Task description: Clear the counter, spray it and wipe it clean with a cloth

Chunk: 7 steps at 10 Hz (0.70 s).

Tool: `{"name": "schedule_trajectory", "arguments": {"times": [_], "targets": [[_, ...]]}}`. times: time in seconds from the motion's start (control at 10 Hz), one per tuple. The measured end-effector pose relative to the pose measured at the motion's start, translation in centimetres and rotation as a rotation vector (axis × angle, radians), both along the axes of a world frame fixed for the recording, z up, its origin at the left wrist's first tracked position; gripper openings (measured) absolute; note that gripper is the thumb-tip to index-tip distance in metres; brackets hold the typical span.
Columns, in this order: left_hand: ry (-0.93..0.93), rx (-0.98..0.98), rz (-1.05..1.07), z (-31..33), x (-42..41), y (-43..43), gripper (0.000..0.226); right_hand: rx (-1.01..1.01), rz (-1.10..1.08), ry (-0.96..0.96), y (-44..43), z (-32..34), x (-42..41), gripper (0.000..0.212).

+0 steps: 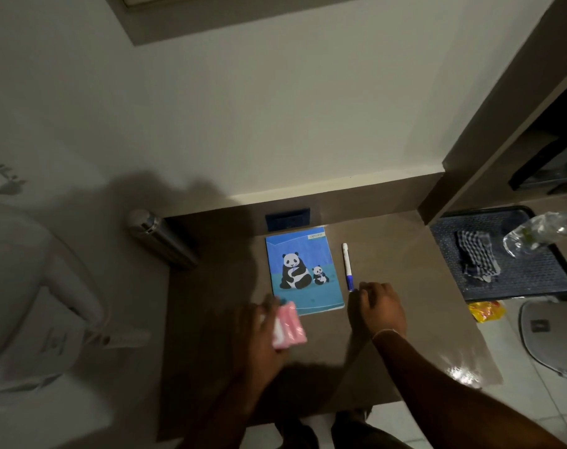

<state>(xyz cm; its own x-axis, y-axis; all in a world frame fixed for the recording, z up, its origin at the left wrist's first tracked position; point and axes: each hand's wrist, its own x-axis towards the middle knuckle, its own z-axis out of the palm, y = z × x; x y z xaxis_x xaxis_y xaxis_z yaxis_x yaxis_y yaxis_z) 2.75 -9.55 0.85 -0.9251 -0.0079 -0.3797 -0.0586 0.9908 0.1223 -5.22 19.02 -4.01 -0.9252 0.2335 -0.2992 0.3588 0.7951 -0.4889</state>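
A blue notebook (pixel 303 270) with two pandas on its cover lies flat on the brown counter (pixel 415 319). A white and blue marker pen (pixel 347 266) lies just right of it. My left hand (pixel 259 338) is blurred and holds a pink and white packet (pixel 288 325) over the notebook's near left corner. My right hand (pixel 377 307) hovers with curled fingers just below the pen's blue end, holding nothing that I can see. A checked cloth (pixel 476 256) and a clear spray bottle (pixel 541 231) rest on a dark tray (pixel 534 280) to the right.
A steel flask (pixel 160 239) lies on its side at the counter's far left corner. A dark blue socket plate (pixel 287 219) sits in the back ledge. A yellow wrapper (pixel 486 311) lies on the floor at right. White fixtures fill the left.
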Motion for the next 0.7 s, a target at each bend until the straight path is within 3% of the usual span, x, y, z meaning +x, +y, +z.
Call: {"name": "schedule_trajectory", "arguments": {"times": [0.1,0.2,0.4,0.5,0.7], "targets": [[-0.042,0.109,-0.190,-1.2,0.8,4.7,0.113,0.024,0.006,0.016,0.2,0.1,0.3,0.034],[-0.011,0.030,-0.323,-2.5,1.1,8.3,0.118,0.079,0.037,0.028,0.4,0.5,1.1,0.032],[-0.084,-0.005,-0.305,-4.2,0.7,8.5,0.122,0.160,0.092,0.008,0.7,0.4,3.1,0.035],[-0.032,0.046,-0.240,-4.9,0.7,7.4,0.118,0.205,0.134,-0.051,0.4,0.8,3.4,0.041],[-0.122,0.215,-0.209,-4.2,1.6,6.1,0.115,0.290,0.207,-0.069,-0.9,2.9,3.5,0.056]]}}
